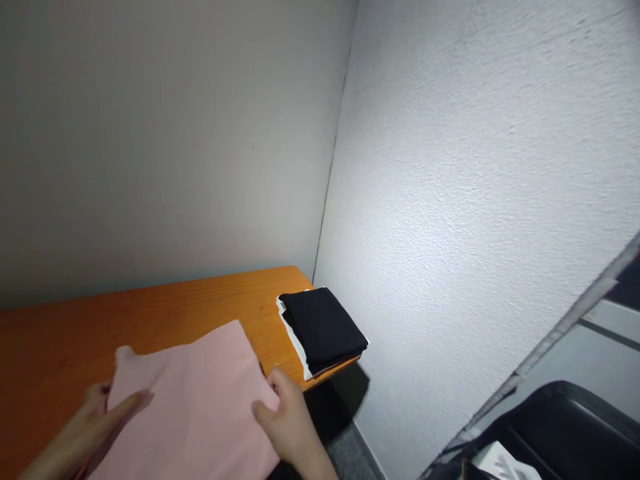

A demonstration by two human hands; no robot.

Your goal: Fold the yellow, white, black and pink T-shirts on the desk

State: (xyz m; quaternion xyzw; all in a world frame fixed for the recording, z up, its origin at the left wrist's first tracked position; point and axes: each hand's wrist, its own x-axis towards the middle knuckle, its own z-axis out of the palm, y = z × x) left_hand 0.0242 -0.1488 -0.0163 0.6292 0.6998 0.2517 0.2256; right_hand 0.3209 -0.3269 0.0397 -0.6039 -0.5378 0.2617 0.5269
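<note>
A pink piece of cloth (195, 407), perhaps a garment, is stretched between my two hands above the front of the wooden table. My left hand (103, 417) grips its left side, the thumb lying over the fabric and the fingers behind. On the right side, my right hand (287, 413) pinches the edge between thumb and curled fingers. The cloth's lower part runs out of view at the bottom. To the right of the cloth, apart from both hands, lies a stack of folded cloths with a black one (325, 330) on top and a white one (295, 337) beneath.
The orange-brown wooden table (210, 300) stands along the back wall (175, 133), with a white textured wall (450, 200) on its right. At the lower right are a black chair (565, 427) and a white object (505, 461) I cannot make out.
</note>
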